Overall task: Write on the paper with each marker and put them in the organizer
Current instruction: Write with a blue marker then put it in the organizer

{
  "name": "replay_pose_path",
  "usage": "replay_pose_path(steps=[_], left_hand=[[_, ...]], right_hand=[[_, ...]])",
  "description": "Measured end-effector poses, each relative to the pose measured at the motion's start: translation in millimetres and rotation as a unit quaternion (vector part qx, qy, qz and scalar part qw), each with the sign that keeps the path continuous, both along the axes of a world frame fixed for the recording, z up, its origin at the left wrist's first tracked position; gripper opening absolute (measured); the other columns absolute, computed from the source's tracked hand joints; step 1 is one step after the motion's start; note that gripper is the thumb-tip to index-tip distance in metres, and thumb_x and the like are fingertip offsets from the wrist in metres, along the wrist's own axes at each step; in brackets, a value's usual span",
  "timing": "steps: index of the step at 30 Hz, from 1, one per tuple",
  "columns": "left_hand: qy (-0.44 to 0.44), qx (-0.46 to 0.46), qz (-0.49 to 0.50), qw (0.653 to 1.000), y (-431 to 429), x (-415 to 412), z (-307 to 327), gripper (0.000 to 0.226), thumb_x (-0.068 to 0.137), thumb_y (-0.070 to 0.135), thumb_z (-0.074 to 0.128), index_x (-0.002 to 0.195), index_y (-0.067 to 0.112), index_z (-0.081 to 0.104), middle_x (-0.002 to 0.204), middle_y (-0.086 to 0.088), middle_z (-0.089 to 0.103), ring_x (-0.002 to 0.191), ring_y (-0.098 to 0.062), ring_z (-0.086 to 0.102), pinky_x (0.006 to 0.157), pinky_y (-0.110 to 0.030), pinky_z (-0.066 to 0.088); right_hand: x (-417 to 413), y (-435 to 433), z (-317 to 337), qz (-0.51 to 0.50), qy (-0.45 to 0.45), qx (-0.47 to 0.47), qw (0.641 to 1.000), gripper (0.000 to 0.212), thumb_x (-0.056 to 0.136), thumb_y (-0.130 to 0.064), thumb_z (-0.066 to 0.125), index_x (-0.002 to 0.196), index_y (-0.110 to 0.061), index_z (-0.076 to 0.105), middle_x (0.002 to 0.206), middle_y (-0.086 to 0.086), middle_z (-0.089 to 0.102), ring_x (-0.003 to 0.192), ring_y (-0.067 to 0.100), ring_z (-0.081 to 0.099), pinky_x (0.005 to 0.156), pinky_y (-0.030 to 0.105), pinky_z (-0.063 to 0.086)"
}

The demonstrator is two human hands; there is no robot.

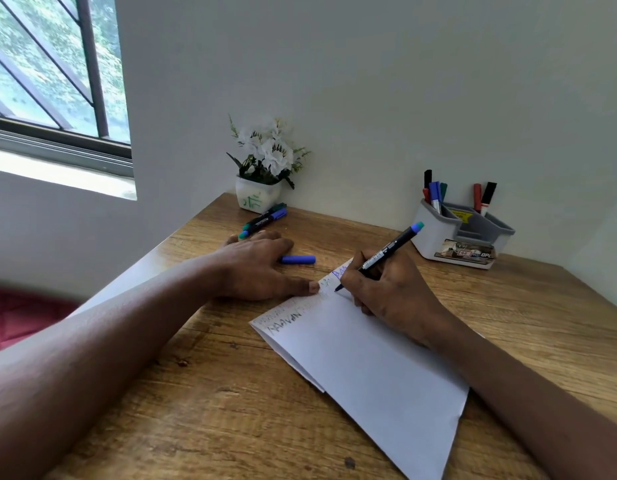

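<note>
My right hand [386, 292] grips a black marker with a blue end [386, 252], its tip touching the white paper [369, 368] near the top edge, beside blue letters. My left hand [258, 268] lies flat on the table, thumb pressing the paper's upper left edge. A loose blue cap [297, 259] lies just right of my left hand. Two capped markers [265, 220] lie beyond my left hand, by the flower pot. The grey organizer [463, 237] stands at the back right with several markers upright in it.
A white pot of white flowers [260, 188] stands in the back corner against the wall. The wooden table [213, 410] runs along the wall under a window at left; its left edge is close to my left forearm.
</note>
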State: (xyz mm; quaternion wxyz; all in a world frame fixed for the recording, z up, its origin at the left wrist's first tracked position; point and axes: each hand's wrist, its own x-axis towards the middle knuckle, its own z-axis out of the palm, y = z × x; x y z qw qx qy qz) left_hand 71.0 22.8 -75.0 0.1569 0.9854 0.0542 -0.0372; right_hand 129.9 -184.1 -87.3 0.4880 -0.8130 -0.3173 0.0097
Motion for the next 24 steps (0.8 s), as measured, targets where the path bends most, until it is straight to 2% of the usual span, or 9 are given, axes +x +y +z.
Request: replay_pose_path(steps=[7,13,16,19,22,24], left_hand=[[0.001,-0.001,0.003,1.000,-0.4,-1.4,0.1,0.094,0.085,0.078,0.050,0.160,0.028,0.024,0.170,0.006,0.014,0.155,-0.020,0.014,0.126,-0.048,0.011],[0.000,0.002,0.001,1.000,-2.3,-2.1,1.9,0.093,0.086,0.077,0.050,0.160,0.027,0.025,0.169,0.004,0.016,0.155,-0.021,0.015,0.126,-0.046,0.012],[0.000,0.000,-0.001,1.000,-1.8,-2.6,2.2,0.091,0.086,0.077,0.050,0.159,0.027,0.028,0.169,0.004,0.018,0.155,-0.021,0.017,0.126,-0.046,0.014],[-0.007,0.000,-0.003,1.000,-2.0,-3.8,2.0,0.087,0.086,0.077,0.050,0.155,0.027,0.034,0.166,0.004,0.023,0.153,-0.020,0.021,0.123,-0.043,0.016],[-0.004,0.000,-0.002,1.000,-3.0,-4.6,3.2,0.088,0.085,0.077,0.050,0.156,0.027,0.033,0.168,0.004,0.021,0.153,-0.021,0.019,0.124,-0.044,0.015],[-0.004,0.001,-0.001,1.000,-3.4,-4.7,4.0,0.085,0.086,0.076,0.050,0.154,0.026,0.037,0.166,0.004,0.024,0.152,-0.021,0.022,0.123,-0.044,0.017]], right_hand=[[-0.9,0.2,-3.4,-0.025,0.003,0.017,1.000,0.022,0.089,-0.011,0.066,0.067,-0.013,0.063,0.052,0.001,0.062,0.046,0.009,0.055,0.051,0.028,0.047],[-0.9,1.3,-3.4,-0.048,-0.019,0.002,0.999,0.017,0.085,-0.011,0.069,0.072,-0.003,0.061,0.050,0.001,0.060,0.044,0.012,0.055,0.048,0.030,0.049],[-1.9,1.3,-3.8,-0.061,-0.012,0.012,0.998,0.016,0.086,-0.012,0.069,0.074,-0.003,0.065,0.053,0.004,0.066,0.047,0.015,0.060,0.050,0.033,0.054],[-2.1,1.3,-4.0,-0.077,-0.027,0.012,0.997,0.019,0.085,-0.010,0.069,0.070,-0.003,0.061,0.048,0.002,0.062,0.043,0.012,0.057,0.045,0.029,0.050],[-2.5,1.0,-3.4,-0.068,-0.017,0.009,0.997,0.017,0.087,-0.012,0.070,0.072,-0.006,0.064,0.053,0.005,0.067,0.047,0.016,0.061,0.049,0.031,0.053],[-2.5,0.4,-2.9,-0.069,-0.006,0.016,0.998,0.019,0.087,-0.010,0.070,0.071,-0.006,0.062,0.051,0.004,0.065,0.045,0.012,0.059,0.046,0.028,0.051]])
